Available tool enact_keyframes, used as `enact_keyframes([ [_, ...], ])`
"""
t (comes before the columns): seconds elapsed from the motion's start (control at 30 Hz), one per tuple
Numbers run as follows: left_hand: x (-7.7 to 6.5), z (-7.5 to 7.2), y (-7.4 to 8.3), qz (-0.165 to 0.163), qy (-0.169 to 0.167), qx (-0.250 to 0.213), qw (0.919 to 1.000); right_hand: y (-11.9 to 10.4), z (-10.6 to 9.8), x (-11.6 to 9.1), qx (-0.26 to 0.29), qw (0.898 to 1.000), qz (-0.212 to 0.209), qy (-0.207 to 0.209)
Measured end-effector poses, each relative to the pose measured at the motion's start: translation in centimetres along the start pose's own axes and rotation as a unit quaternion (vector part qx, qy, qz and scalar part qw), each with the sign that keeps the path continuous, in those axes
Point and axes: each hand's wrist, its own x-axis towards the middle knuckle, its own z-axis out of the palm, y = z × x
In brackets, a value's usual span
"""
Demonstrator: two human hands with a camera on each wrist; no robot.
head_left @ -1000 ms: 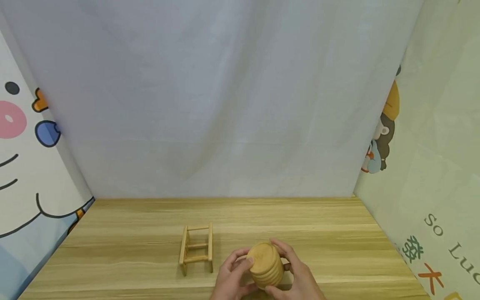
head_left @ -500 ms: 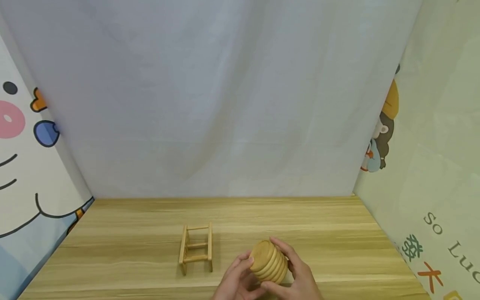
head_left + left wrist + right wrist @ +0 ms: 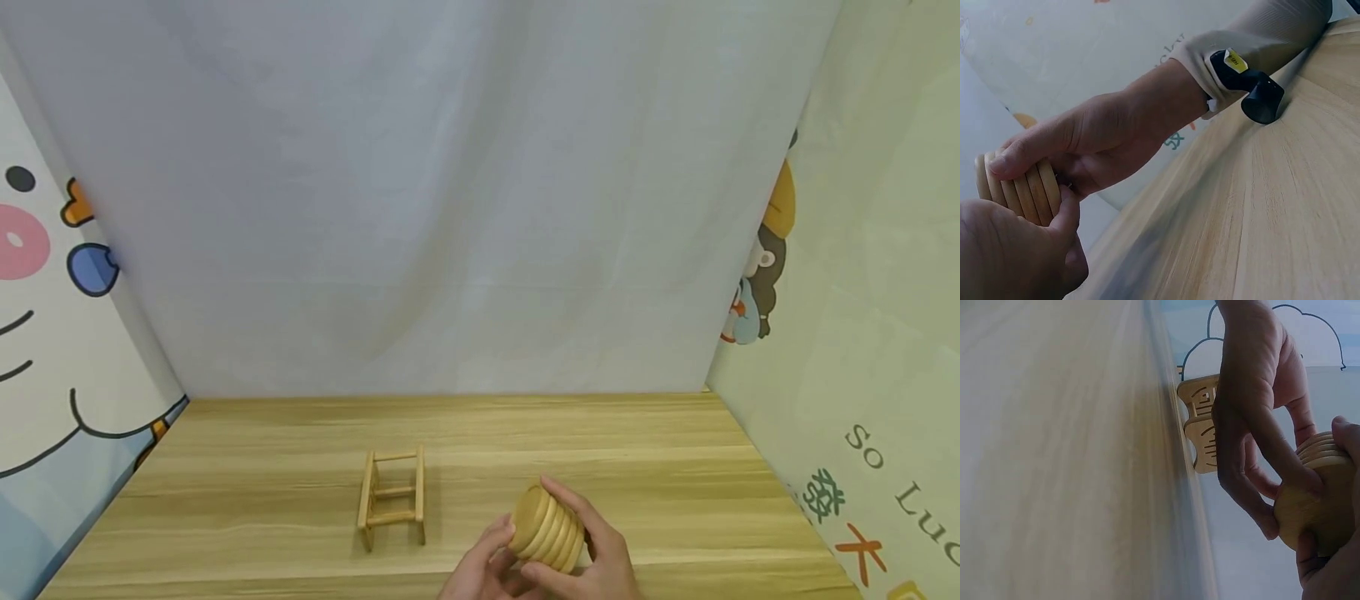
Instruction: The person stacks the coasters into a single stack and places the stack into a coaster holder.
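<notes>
Both hands hold a stack of several round wooden coasters (image 3: 551, 533) low in the head view, raised off the table in the wrist views. The stack lies tilted, with one flat face turned to the left and the rims lined up. My right hand (image 3: 596, 546) grips it across the rims, thumb on the near side and fingers on the far side. My left hand (image 3: 487, 567) grips the left end, its thumb at the edge of the face. In the right wrist view, fingertips press a flat coaster face (image 3: 1297, 509). The left palm is partly hidden.
A small wooden slatted rack (image 3: 393, 512) stands on the wood-grain table (image 3: 225, 492), left of the hands. A pale curtain (image 3: 450, 208) hangs behind the table. Printed cloths flank it on the left (image 3: 67, 350) and the right (image 3: 847, 317).
The coaster stack has tipped from nearly upright toward its side and shifted slightly right. My left hand has moved right with it. The rack has stayed put.
</notes>
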Motion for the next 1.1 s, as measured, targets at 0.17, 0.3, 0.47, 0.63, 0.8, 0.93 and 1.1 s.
enact_keyframes([
  [0.17,0.4,-0.5,-0.4,-0.010,-0.019,-0.012,0.9997,-0.1,-0.1,-0.1,0.008,1.000,0.006,0.014],
  [0.3,0.2,-0.3,-0.1,-0.017,-0.026,-0.025,0.9992,-0.3,-0.2,0.0,0.006,1.000,-0.001,0.020],
  [0.47,-0.3,-0.1,-0.1,-0.018,-0.040,-0.028,0.9987,-0.3,-0.4,0.1,0.004,1.000,-0.007,0.022],
  [0.63,1.1,-1.8,-0.7,-0.023,-0.065,-0.024,0.9973,-0.3,-0.5,0.1,0.002,1.000,-0.004,0.021],
  [0.8,2.2,-2.9,-1.2,-0.028,-0.060,-0.019,0.9976,-0.3,-0.9,0.2,0.002,1.000,0.000,0.010],
  [0.93,0.8,-1.2,-0.4,-0.001,-0.051,0.030,0.9982,-0.3,-1.3,0.3,0.002,1.000,0.000,-0.007],
  [1.1,-1.2,0.9,0.9,0.014,-0.049,0.069,0.9963,0.0,-1.7,0.5,-0.009,1.000,-0.006,-0.021],
])
